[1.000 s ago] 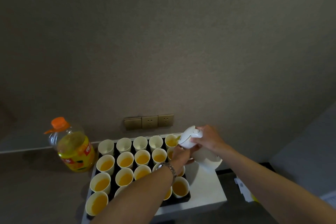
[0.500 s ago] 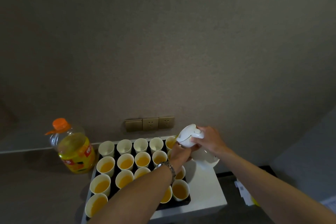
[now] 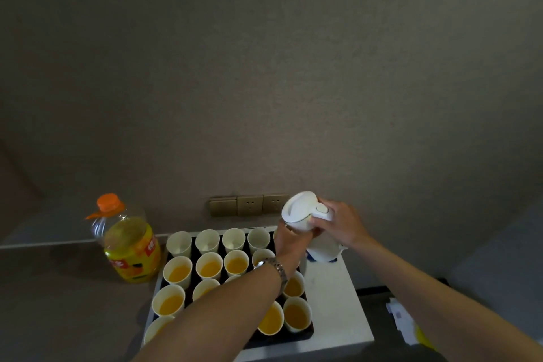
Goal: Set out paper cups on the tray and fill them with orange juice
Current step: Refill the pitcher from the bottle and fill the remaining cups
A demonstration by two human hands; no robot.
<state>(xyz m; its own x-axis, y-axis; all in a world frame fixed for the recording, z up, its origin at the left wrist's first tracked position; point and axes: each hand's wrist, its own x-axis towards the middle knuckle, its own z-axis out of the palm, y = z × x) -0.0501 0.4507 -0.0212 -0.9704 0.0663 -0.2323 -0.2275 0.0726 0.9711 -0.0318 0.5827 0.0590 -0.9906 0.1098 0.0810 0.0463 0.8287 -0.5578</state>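
The right hand (image 3: pixel 338 225) grips the handle of a white jug (image 3: pixel 305 214), fingers curled around it and thumb lying near the lid button. The jug is held in the air, tilted to the left, above the far right corner of the tray (image 3: pixel 305 335). The left hand (image 3: pixel 289 239) is raised beneath the jug's front, at its spout end; it touches or cups the jug body, but how its fingers lie is hidden by the jug and by the back of the hand, so its grip cannot be determined. A metal wristwatch (image 3: pixel 274 269) sits on the left wrist, and the left forearm crosses the middle of the tray, covering several cups.

The tray is dark and lies on a white tabletop (image 3: pixel 338 311). Paper cups (image 3: pixel 177 272) stand upright on it in close rows. The cups in the near and middle rows hold orange juice. Four cups in the far row (image 3: pixel 207 241) appear unfilled, showing white interiors. Whether the cup directly under the spout holds juice cannot be seen.

To the left of the tray, on a darker counter (image 3: pixel 58 297), stands a large clear juice bottle (image 3: pixel 130 247) with an orange cap and a yellow label, partly full. On the wall beyond the tray is a row of brass-coloured sockets (image 3: pixel 249 204). White papers (image 3: pixel 401 317) lie at the lower right.
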